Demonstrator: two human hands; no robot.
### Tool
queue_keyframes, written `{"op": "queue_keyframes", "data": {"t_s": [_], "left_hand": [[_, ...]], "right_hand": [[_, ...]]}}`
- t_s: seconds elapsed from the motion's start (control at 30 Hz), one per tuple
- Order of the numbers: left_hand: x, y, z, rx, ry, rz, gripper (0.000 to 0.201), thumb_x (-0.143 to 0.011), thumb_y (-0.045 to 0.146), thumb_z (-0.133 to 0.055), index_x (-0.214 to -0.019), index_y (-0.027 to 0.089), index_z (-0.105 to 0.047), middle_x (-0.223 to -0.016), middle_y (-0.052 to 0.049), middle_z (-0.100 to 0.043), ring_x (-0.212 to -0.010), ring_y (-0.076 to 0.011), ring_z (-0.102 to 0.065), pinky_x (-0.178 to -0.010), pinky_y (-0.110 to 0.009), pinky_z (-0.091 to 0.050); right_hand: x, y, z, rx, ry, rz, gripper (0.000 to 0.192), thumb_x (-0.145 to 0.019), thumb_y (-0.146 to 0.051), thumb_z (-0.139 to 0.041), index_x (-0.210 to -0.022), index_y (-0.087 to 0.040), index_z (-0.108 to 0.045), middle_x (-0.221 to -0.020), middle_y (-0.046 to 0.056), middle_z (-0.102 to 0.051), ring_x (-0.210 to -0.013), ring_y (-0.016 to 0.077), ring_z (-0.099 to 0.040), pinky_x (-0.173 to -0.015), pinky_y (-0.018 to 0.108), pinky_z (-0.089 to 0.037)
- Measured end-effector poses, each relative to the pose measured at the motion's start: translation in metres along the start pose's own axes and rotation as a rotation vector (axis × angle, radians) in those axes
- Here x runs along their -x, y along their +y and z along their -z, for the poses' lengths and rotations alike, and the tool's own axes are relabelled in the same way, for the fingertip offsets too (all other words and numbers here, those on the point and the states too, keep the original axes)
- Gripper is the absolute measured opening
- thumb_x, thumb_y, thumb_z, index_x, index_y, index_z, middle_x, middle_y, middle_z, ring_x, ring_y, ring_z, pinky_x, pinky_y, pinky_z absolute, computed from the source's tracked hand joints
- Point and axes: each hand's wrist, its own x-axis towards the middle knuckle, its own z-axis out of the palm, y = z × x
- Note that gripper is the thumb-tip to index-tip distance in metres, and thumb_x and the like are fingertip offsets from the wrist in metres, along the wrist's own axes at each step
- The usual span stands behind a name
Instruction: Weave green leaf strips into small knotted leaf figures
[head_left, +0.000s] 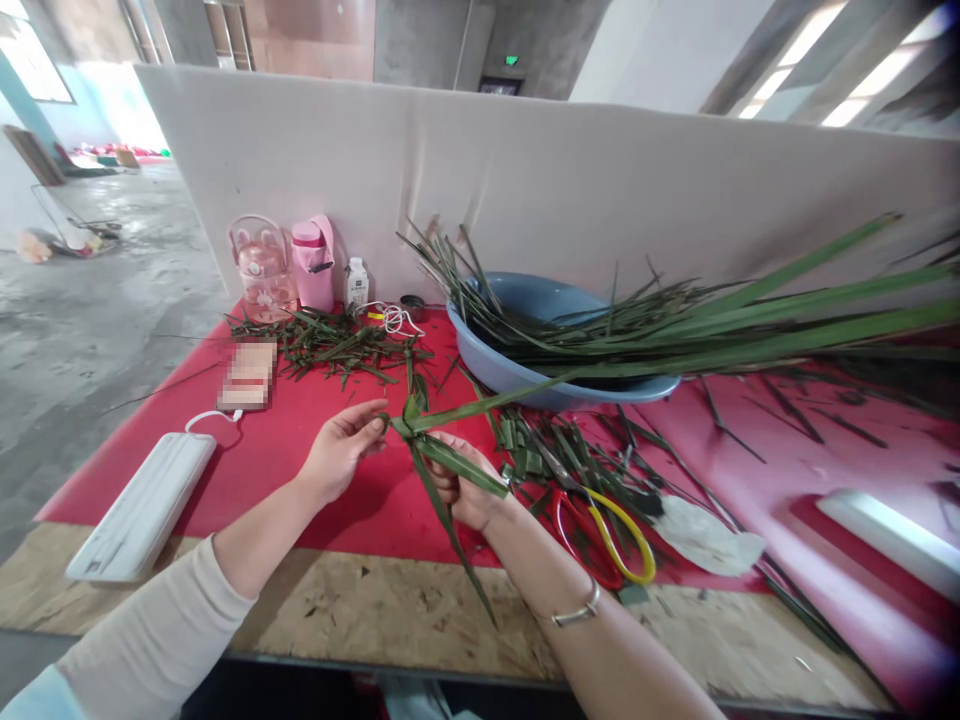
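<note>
Red sheet [247, 460] on chipboard [337, 600] | grey floor [150, 260] | left grip [345, 445], right grip [471, 500]: pinching leaves [461, 463]

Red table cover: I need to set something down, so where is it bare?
On the red table cover, bare room lies between the white device, the left hand and the leaf pile. Crowded: beyond that pile, with pink bottles; right of the right hand, with scissors and leaf pieces.
</note>
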Motion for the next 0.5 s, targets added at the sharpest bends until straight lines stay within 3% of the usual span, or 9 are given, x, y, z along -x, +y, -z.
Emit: {"op": "queue_keyframes", "data": {"t_s": [0.13,0.33,0.5], "left_hand": [[-0.0020,-0.0013,0.0008,-0.005,0.018,-0.032,0.036,-0.046,0.026,-0.077,-0.078,0.015,-0.066,-0.059,0.003,-0.062,-0.056,-0.0072,-0.057,-0.062,-0.022,-0.049],[-0.0021,0.0032,0.0023,-0.103,-0.043,-0.135,0.027,-0.047,0.026,-0.077,-0.067,0.014,-0.066,-0.060,0.001,-0.063,-0.057,-0.0068,-0.056,-0.060,-0.019,-0.046],[-0.0008,0.0058,0.0032,-0.118,-0.073,-0.160,0.021,-0.052,0.024,-0.075,-0.067,0.015,-0.065,-0.077,-0.002,-0.066,-0.067,-0.0093,-0.058,-0.061,-0.020,-0.046]], "right_hand": [[-0.0006,0.0038,0.0015,0.011,-0.005,-0.003,0.024,-0.059,-0.033,-0.063,-0.060,-0.019,-0.044,-0.035,-0.012,-0.026,-0.032,0.0027,-0.013,-0.032,0.016,-0.007],[-0.0056,0.0046,0.0027,0.273,-0.024,0.156,0.024,-0.054,-0.026,-0.073,-0.064,-0.013,-0.056,-0.057,-0.004,-0.053,-0.047,0.0038,-0.041,-0.045,0.018,-0.028],[-0.0003,0.0027,-0.0042,0.264,-0.076,0.151,0.028,-0.059,-0.033,-0.070,-0.075,-0.015,-0.056,-0.059,-0.005,-0.052,-0.045,0.0029,-0.039,-0.043,0.017,-0.026]]}}
